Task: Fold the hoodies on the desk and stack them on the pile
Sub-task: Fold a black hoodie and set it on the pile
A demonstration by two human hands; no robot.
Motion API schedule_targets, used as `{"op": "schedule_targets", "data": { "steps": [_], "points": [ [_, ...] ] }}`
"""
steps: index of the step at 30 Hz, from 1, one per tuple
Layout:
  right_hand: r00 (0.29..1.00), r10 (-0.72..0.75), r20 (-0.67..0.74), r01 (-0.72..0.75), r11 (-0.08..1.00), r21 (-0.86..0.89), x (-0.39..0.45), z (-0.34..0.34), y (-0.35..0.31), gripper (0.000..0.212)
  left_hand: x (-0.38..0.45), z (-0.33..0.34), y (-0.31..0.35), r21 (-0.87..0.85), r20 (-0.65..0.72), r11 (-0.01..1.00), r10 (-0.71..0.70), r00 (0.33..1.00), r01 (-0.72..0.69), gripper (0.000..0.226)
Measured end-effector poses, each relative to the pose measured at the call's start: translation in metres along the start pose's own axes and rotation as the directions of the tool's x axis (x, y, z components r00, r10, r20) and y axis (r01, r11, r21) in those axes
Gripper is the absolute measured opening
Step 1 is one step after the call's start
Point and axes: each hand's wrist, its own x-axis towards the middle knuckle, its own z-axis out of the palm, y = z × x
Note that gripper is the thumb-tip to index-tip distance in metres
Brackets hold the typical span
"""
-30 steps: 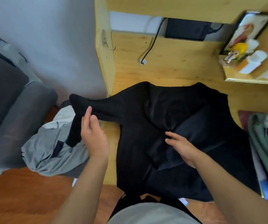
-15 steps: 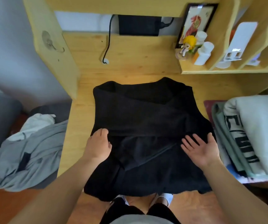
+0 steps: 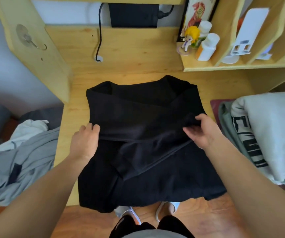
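Across the middle of the desk [image 3: 138,54], from about halfway back to its near edge, lies the black hoodie [image 3: 148,177], with its hem hanging a little over that edge. Both sleeves are already laid across the chest, crossing each other, so the sleeve fold looks done; the body has not yet been doubled over, and the garment is not on the pile. The left hand [image 3: 85,143] rests at the hoodie's left side with its fingers curled onto the edge of the folded sleeve, seemingly gripping it, though the fingertips are partly hidden by cloth. The right hand [image 3: 201,131] is at the right side, thumb and fingers pinching a lifted ridge of the black cloth. By the desk's right edge sits the pile [image 3: 267,134] of folded hoodies, pale grey on top with a printed one beneath, so some of the work is judged finished. Off the left edge a grey garment [image 3: 18,160] lies crumpled on a seat, likely still to be folded. What remains for this one, I judge, is folding the body and carrying it to the pile.
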Motion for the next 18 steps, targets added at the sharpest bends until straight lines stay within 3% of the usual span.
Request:
{"op": "schedule_targets", "data": {
  "steps": [3,6,8,9,10,12,14,15,18],
  "points": [
    [0.983,-0.133,0.126,0.115,0.983,0.144,-0.056,-0.009,0.001,0.017,-0.004,-0.006,-0.015,-0.207,-0.033,0.957,-0.214,0.976,0.203,0.025],
    [0.996,-0.087,-0.001,0.087,0.995,0.047,-0.066,-0.057,0.057,0.020,-0.013,-0.001,-0.025,-0.228,0.008,0.945,-0.238,0.971,0.234,0.030],
    [0.980,-0.003,-0.201,-0.025,0.990,-0.135,-0.054,-0.096,0.105,0.017,-0.019,0.001,-0.026,-0.180,0.055,0.956,-0.224,0.973,0.230,0.029],
    [0.952,-0.029,-0.305,-0.063,0.956,-0.287,-0.046,-0.115,0.125,0.016,-0.021,0.001,-0.024,-0.149,0.086,0.962,-0.217,0.972,0.228,0.030],
    [0.918,-0.119,-0.379,-0.072,0.888,-0.454,-0.041,-0.128,0.136,0.016,-0.024,0.002,-0.023,-0.120,0.113,0.967,-0.213,0.971,0.226,0.033],
    [0.855,-0.352,-0.380,-0.037,0.690,-0.723,-0.033,-0.139,0.141,0.016,-0.025,0.003,-0.020,-0.087,0.091,0.979,-0.179,0.980,0.187,0.047],
    [0.844,-0.492,-0.215,0.090,0.524,-0.847,-0.031,-0.125,0.135,0.021,-0.022,-0.002,-0.013,-0.126,-0.032,0.991,-0.039,0.999,0.035,0.060],
    [0.835,-0.546,-0.064,0.194,0.401,-0.895,-0.028,-0.114,0.134,0.027,-0.017,-0.004,-0.006,-0.162,-0.099,0.985,0.051,0.994,-0.066,0.060],
    [0.693,-0.573,0.438,0.470,-0.101,-0.877,-0.015,-0.074,0.139,0.045,0.013,-0.010,0.024,-0.251,-0.136,0.947,0.170,0.976,-0.200,0.056]
  ]
}}
